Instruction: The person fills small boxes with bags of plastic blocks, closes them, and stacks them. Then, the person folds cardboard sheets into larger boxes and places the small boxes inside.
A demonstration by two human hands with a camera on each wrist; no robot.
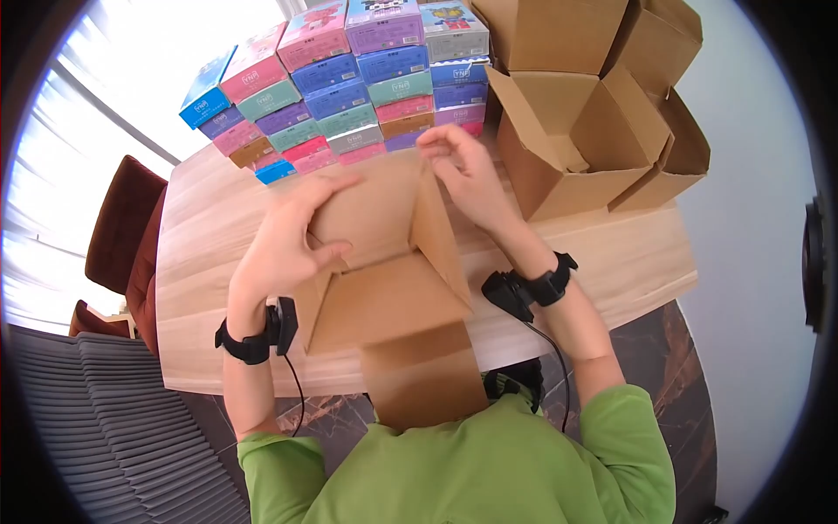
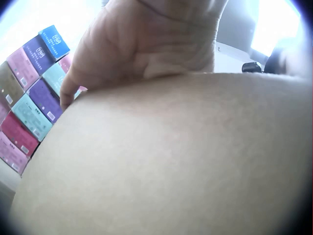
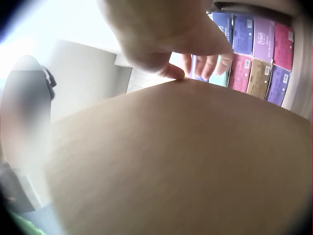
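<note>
An open cardboard box [image 1: 388,297] stands upright before me, its near flap [image 1: 423,375] folded out toward my body. My left hand [image 1: 292,227] arches over the box's left side, thumb and fingers spread apart and reaching across the opening. The left wrist view has the box's blurred side [image 2: 166,156] below that hand [image 2: 151,44]. At the far right corner, my right hand [image 1: 467,175] is held with loosely bent fingers. From the right wrist, the thumb [image 3: 173,72] shows right at the box's upper edge, with the fingertips [image 3: 210,66] beyond it.
Colourful printed boxes [image 1: 336,96] are stacked in rows along the table's far side. More open cardboard boxes [image 1: 567,188] stand at the back right. The wooden table [image 1: 205,288] extends left and right of the middle box. A dark red chair [image 1: 131,227] is at the left.
</note>
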